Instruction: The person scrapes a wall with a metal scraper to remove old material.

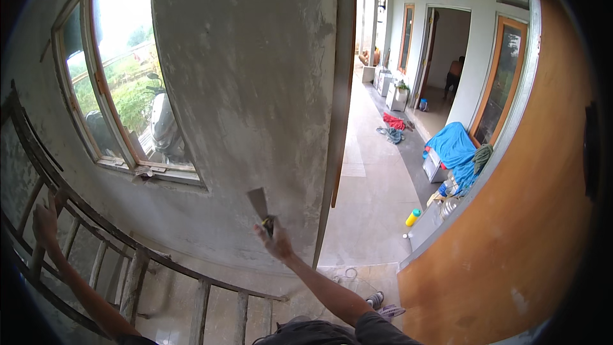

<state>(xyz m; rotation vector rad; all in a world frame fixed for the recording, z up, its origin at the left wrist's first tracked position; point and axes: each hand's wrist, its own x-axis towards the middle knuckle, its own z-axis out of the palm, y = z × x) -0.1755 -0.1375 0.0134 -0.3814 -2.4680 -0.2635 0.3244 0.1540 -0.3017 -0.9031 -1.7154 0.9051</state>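
Note:
My right hand (275, 242) is closed around the handle of a putty knife (258, 202), its wide flat blade pointing up in front of the plastered wall (254, 105). Whether the blade touches the wall cannot be told. The wall is grey and patchy, darker in its upper part. At the far left, my left hand (45, 220) grips a rung of a wooden ladder (139, 278), which slants across the lower left of the view.
Left of the wall is a wooden-framed window (107, 81) with a motorbike outside. An orange wooden door (488, 230) stands at right. Through the doorway lie cloths (393, 121), a yellow bottle (413, 217) and a cloth-covered cabinet (433, 165); a person (454, 76) is in a far room.

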